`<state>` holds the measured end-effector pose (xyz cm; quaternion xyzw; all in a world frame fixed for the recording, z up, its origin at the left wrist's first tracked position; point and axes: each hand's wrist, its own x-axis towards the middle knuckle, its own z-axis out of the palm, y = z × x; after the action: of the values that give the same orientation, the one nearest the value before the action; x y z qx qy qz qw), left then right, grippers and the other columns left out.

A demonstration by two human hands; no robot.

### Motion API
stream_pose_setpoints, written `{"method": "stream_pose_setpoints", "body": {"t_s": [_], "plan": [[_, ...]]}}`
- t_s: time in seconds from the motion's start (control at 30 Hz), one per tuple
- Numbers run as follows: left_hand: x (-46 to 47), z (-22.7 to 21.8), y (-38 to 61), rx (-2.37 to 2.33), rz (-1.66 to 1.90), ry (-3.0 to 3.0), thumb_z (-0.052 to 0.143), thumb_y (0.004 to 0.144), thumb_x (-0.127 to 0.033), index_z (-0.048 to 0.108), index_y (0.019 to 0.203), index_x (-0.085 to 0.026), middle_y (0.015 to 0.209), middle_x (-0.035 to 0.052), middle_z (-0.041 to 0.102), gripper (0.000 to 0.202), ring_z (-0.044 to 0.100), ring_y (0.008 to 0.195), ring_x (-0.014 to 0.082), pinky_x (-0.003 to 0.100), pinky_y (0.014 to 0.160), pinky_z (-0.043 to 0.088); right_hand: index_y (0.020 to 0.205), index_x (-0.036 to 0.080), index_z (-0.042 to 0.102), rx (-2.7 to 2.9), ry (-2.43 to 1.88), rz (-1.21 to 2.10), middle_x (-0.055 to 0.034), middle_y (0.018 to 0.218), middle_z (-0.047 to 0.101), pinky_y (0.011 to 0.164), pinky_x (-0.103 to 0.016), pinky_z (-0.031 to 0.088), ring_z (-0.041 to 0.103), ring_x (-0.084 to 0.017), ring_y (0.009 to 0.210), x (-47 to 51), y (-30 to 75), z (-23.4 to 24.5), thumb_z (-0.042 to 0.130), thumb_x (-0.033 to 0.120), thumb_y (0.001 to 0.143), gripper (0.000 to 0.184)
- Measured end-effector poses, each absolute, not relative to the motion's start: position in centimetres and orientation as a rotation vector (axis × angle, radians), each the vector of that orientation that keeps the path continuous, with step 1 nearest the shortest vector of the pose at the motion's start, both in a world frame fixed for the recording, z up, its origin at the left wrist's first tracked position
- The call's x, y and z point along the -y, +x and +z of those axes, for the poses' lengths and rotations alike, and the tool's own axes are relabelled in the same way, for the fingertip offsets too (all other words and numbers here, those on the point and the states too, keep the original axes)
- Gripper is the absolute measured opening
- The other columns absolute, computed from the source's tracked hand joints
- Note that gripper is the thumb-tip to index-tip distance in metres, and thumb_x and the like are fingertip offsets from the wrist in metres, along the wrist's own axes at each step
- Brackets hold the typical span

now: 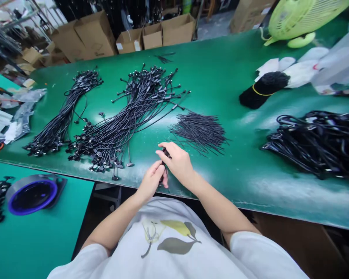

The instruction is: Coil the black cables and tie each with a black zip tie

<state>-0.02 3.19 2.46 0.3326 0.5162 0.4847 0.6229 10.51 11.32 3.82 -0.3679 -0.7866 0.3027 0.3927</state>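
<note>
Close to the table's front edge, my left hand and my right hand are together, both with closed fingers. Between them is a black cable, seemingly folded up small; the fingers cover most of it. My left hand grips its lower part, while the thumb and fingers of my right hand pinch the upper end. Just beyond my right hand lies a heap of short, thin black twist ties. To the left spreads a large pile of loose black cables with plugs at their ends.
Another bundle of cables lies further left. Folded black cables are heaped at the right, below a banded black bundle and a yellow-green fan. A blue-rimmed round container stands on the lower left table. Cardboard boxes line the far side.
</note>
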Motion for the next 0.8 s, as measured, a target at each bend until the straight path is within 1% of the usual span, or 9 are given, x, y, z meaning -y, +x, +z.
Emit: {"method": "stream_pose_setpoints", "body": {"t_s": [0.1, 0.23, 0.33, 0.43, 0.5, 0.57, 0.63, 0.73, 0.8], "plan": [[-3.3, 3.6, 0.4, -1.07, 0.974, 0.582, 0.062, 0.078, -0.063, 0.051, 0.081, -0.016, 0.06, -0.0076, 0.043, 0.049, 0.034, 0.039, 0.0026, 0.016, 0.036, 0.03, 0.081, 0.019, 0.062, 1.831, -0.975, 0.867, -0.0034, 0.08, 0.065, 0.073, -0.027, 0.043, 0.059, -0.015, 0.074, -11.4, 11.1, 3.8, 0.049, 0.034, 0.094, 0.024], [-3.3, 4.4, 1.3, -1.027, 0.903, 0.455, 0.066, 0.071, -0.067, 0.05, 0.074, -0.015, 0.049, -0.013, 0.024, 0.055, 0.015, 0.035, 0.0002, 0.013, 0.032, 0.013, 0.074, 0.019, 0.059, 1.587, -0.976, 1.229, 0.001, 0.066, 0.058, 0.064, -0.025, 0.041, 0.053, -0.012, 0.062, -11.6, 11.9, 3.9, 0.052, 0.036, 0.09, 0.025], [-3.7, 3.6, 1.8, -1.078, 0.952, 0.437, 0.065, 0.07, -0.069, 0.047, 0.072, -0.017, 0.048, -0.0135, 0.021, 0.055, 0.012, 0.035, 0.0005, 0.013, 0.032, 0.011, 0.092, 0.02, 0.059, 1.272, -0.902, 1.581, 0.0019, 0.073, 0.059, 0.064, -0.024, 0.043, 0.055, -0.012, 0.065, -11.4, 12.0, 3.3, 0.06, 0.041, 0.084, 0.022], [-4.0, 2.4, 2.2, -1.181, 0.904, 0.526, 0.063, 0.07, -0.071, 0.046, 0.072, -0.018, 0.048, -0.0133, 0.023, 0.055, 0.013, 0.035, 0.001, 0.014, 0.033, 0.01, 0.113, 0.024, 0.049, 0.885, -0.816, 1.875, -0.0013, 0.089, 0.062, 0.055, -0.022, 0.043, 0.059, -0.014, 0.075, -9.9, 12.5, 2.2, 0.068, 0.047, 0.076, 0.049], [-4.0, 1.9, 2.4, -1.238, 0.788, 0.673, 0.062, 0.072, -0.069, 0.048, 0.073, -0.018, 0.048, -0.0116, 0.03, 0.053, 0.018, 0.035, 0.0018, 0.015, 0.034, 0.015, 0.111, 0.023, 0.048, 0.768, -0.8, 1.949, -0.0023, 0.088, 0.061, 0.045, -0.02, 0.036, 0.058, -0.014, 0.07, -8.6, 13.3, 1.4, 0.066, 0.054, 0.076, 0.05], [-3.8, 1.6, 2.2, -1.203, 0.641, 0.867, 0.065, 0.075, -0.062, 0.058, 0.083, -0.016, 0.057, -0.0053, 0.049, 0.047, 0.039, 0.043, 0.0053, 0.018, 0.041, 0.035, 0.103, 0.021, 0.05, 0.808, -0.87, 1.864, 0.0008, 0.074, 0.055, 0.042, -0.021, 0.032, 0.051, -0.012, 0.059, -8.3, 14.9, 0.5, 0.06, 0.058, 0.079, 0.045], [-3.8, 1.4, 1.6, -1.111, 0.579, 1.038, 0.062, 0.081, -0.057, 0.064, 0.102, -0.017, 0.093, 0.0065, 0.068, 0.046, 0.063, 0.081, 0.0166, 0.027, 0.074, 0.052, 0.095, 0.021, 0.05, 0.873, -1.006, 1.676, 0.0054, 0.063, 0.044, 0.044, -0.021, 0.033, 0.042, -0.009, 0.052, -9.4, 18.3, 0.2, 0.058, 0.056, 0.08, 0.04], [-4.1, 1.0, 0.0, -1.155, 0.55, 1.136, 0.059, 0.082, -0.057, 0.065, 0.113, -0.019, 0.116, 0.0098, 0.067, 0.049, 0.06, 0.11, 0.0259, 0.037, 0.099, 0.045, 0.097, 0.02, 0.054, 0.987, -1.278, 1.246, 0.0059, 0.067, 0.046, 0.05, -0.021, 0.035, 0.04, -0.007, 0.054, -12.1, 27.0, 2.3, 0.066, 0.044, 0.077, 0.033], [-4.2, 0.6, -1.0, -1.231, 0.559, 1.128, 0.058, 0.083, -0.055, 0.066, 0.113, -0.02, 0.114, 0.0092, 0.069, 0.047, 0.061, 0.109, 0.0263, 0.038, 0.1, 0.044, 0.103, 0.018, 0.059, 1.332, -1.691, 0.506, -0.0005, 0.084, 0.059, 0.063, -0.024, 0.042, 0.052, -0.01, 0.067, -13.8, 33.8, 5.4, 0.067, 0.041, 0.079, 0.034]]}}
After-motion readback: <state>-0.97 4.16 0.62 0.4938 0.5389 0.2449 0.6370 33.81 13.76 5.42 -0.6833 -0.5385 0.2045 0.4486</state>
